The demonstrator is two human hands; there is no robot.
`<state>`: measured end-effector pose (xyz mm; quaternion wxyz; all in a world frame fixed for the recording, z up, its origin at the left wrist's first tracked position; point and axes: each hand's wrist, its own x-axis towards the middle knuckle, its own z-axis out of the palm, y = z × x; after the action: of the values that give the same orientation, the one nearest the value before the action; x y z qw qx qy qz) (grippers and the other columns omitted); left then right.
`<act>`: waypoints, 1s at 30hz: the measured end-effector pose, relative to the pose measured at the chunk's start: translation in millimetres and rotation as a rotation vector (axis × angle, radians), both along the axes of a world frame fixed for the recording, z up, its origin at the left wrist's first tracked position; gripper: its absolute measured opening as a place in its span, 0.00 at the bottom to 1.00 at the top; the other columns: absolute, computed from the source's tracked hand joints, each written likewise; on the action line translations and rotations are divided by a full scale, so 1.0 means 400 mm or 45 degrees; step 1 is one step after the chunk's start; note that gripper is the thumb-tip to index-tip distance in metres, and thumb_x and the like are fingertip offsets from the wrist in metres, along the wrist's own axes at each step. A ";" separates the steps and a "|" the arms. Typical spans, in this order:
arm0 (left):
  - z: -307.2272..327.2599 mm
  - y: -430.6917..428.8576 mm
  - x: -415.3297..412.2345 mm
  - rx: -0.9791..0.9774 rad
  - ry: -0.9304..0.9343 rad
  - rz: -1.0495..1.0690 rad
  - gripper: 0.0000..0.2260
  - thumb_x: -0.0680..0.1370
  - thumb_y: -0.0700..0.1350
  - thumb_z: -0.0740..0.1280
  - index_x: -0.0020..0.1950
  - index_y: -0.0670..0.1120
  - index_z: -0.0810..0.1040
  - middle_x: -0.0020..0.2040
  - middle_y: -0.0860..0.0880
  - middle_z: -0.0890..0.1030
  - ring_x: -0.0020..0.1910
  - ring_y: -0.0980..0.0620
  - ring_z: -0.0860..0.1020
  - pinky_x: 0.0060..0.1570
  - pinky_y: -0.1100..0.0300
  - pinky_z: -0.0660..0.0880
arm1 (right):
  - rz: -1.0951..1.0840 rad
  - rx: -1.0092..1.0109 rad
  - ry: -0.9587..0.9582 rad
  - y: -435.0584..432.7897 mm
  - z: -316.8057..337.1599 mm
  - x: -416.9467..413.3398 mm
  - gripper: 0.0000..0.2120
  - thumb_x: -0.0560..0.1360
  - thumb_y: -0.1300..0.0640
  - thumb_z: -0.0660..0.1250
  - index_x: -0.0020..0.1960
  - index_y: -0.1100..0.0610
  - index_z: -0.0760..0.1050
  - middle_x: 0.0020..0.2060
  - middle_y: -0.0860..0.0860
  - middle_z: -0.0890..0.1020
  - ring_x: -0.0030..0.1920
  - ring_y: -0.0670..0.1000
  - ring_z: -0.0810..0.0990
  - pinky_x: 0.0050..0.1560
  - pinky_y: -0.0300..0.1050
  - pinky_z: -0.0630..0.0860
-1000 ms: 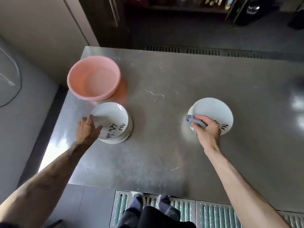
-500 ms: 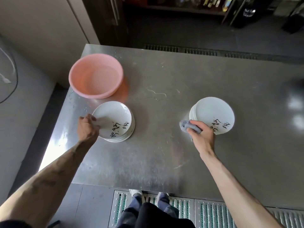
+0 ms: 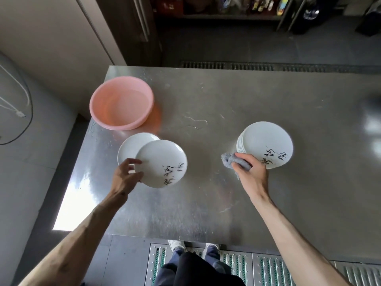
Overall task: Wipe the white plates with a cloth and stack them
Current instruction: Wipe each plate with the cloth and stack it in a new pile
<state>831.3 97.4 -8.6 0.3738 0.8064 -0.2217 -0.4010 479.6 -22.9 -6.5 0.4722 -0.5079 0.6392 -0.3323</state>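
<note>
Pinches rim of round white inked ceramic plate point(image 3: 162, 164) in left grip point(image 3: 125, 178), half off its stack point(image 3: 132, 149) on steel table point(image 3: 206, 203); bunches crumpled grey cloth point(image 3: 231, 161) in right grip point(image 3: 251, 174). Could slip and chip: thin one-sided hold.

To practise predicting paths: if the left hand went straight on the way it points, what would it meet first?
Likely nothing: the left hand, holding a plate, points forward and rightward over bare table, passing right of the basin. Depth is unclear.
</note>
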 end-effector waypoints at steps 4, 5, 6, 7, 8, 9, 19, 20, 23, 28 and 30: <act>-0.039 -0.030 -0.161 -0.040 0.039 -0.203 0.18 0.64 0.39 0.69 0.54 0.44 0.81 0.50 0.39 0.81 0.38 0.45 0.78 0.35 0.59 0.77 | 0.103 -0.020 -0.008 0.038 -0.013 0.018 0.14 0.73 0.60 0.73 0.55 0.46 0.84 0.50 0.39 0.86 0.53 0.43 0.84 0.57 0.43 0.79; -0.055 -0.040 -0.201 -0.027 0.053 -0.232 0.19 0.63 0.40 0.67 0.54 0.45 0.81 0.51 0.39 0.80 0.41 0.43 0.78 0.38 0.57 0.77 | 0.130 -0.021 0.027 0.050 -0.022 0.024 0.14 0.73 0.60 0.73 0.55 0.46 0.83 0.49 0.40 0.86 0.53 0.42 0.84 0.56 0.40 0.79; -0.075 -0.045 -0.237 -0.007 0.071 -0.259 0.20 0.62 0.41 0.65 0.53 0.47 0.80 0.51 0.39 0.80 0.44 0.42 0.77 0.42 0.53 0.77 | 0.152 -0.015 0.069 0.065 -0.034 0.028 0.15 0.72 0.61 0.73 0.55 0.45 0.83 0.49 0.40 0.86 0.52 0.42 0.84 0.55 0.37 0.78; -0.098 -0.049 -0.267 0.016 0.091 -0.287 0.19 0.62 0.41 0.65 0.52 0.48 0.80 0.52 0.40 0.79 0.47 0.42 0.77 0.45 0.50 0.78 | 0.171 -0.007 0.106 0.081 -0.050 0.032 0.16 0.72 0.62 0.73 0.56 0.46 0.83 0.49 0.41 0.86 0.53 0.42 0.83 0.55 0.35 0.77; -0.121 -0.053 -0.290 0.040 0.104 -0.316 0.19 0.62 0.41 0.65 0.51 0.49 0.80 0.52 0.40 0.79 0.48 0.42 0.76 0.47 0.48 0.79 | 0.189 0.003 0.143 0.097 -0.068 0.034 0.18 0.72 0.63 0.73 0.58 0.47 0.83 0.51 0.42 0.85 0.54 0.44 0.83 0.56 0.36 0.77; -0.144 -0.056 -0.307 0.065 0.105 -0.349 0.18 0.62 0.41 0.64 0.51 0.50 0.80 0.52 0.40 0.79 0.49 0.42 0.77 0.48 0.45 0.80 | 0.206 0.012 0.190 0.110 -0.085 0.036 0.19 0.71 0.64 0.73 0.60 0.49 0.82 0.53 0.45 0.85 0.55 0.46 0.83 0.58 0.38 0.77; -0.278 -0.058 -0.354 0.048 -0.371 -0.712 0.34 0.72 0.40 0.75 0.76 0.48 0.68 0.66 0.45 0.78 0.60 0.42 0.71 0.62 0.46 0.71 | 0.376 -0.097 0.650 0.156 -0.208 0.045 0.19 0.71 0.67 0.75 0.61 0.58 0.82 0.59 0.52 0.82 0.61 0.57 0.80 0.63 0.45 0.74; -0.281 -0.056 -0.347 0.055 -0.475 -0.788 0.39 0.71 0.45 0.78 0.80 0.48 0.65 0.71 0.47 0.74 0.65 0.42 0.69 0.66 0.46 0.67 | 0.434 -0.094 0.677 0.155 -0.212 0.051 0.18 0.71 0.65 0.76 0.60 0.58 0.83 0.59 0.51 0.82 0.60 0.56 0.80 0.62 0.42 0.73; -0.292 -0.041 -0.333 0.033 -0.626 -1.065 0.52 0.68 0.59 0.79 0.84 0.47 0.56 0.80 0.48 0.63 0.77 0.45 0.60 0.75 0.44 0.58 | 0.551 -0.110 0.711 0.148 -0.222 0.056 0.16 0.72 0.62 0.77 0.59 0.58 0.84 0.58 0.50 0.81 0.59 0.54 0.79 0.60 0.40 0.72; -0.315 -0.029 -0.330 0.004 -0.644 -1.121 0.59 0.66 0.65 0.79 0.85 0.49 0.48 0.85 0.52 0.51 0.83 0.51 0.46 0.81 0.47 0.43 | 0.509 -0.166 0.697 0.062 -0.234 0.100 0.18 0.72 0.64 0.76 0.60 0.56 0.83 0.59 0.51 0.80 0.61 0.55 0.77 0.63 0.43 0.72; -0.320 -0.033 -0.331 -0.014 -0.635 -1.097 0.60 0.65 0.67 0.79 0.85 0.50 0.48 0.85 0.53 0.51 0.83 0.53 0.46 0.81 0.49 0.42 | 0.546 -0.206 0.657 0.050 -0.238 0.141 0.17 0.72 0.66 0.75 0.59 0.58 0.84 0.58 0.52 0.81 0.61 0.56 0.78 0.66 0.41 0.70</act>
<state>698.9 84.2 -136.8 0.1139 0.7109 -0.6195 -0.3129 536.1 -2.8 -101.6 0.3122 -0.7339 0.5878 -0.1357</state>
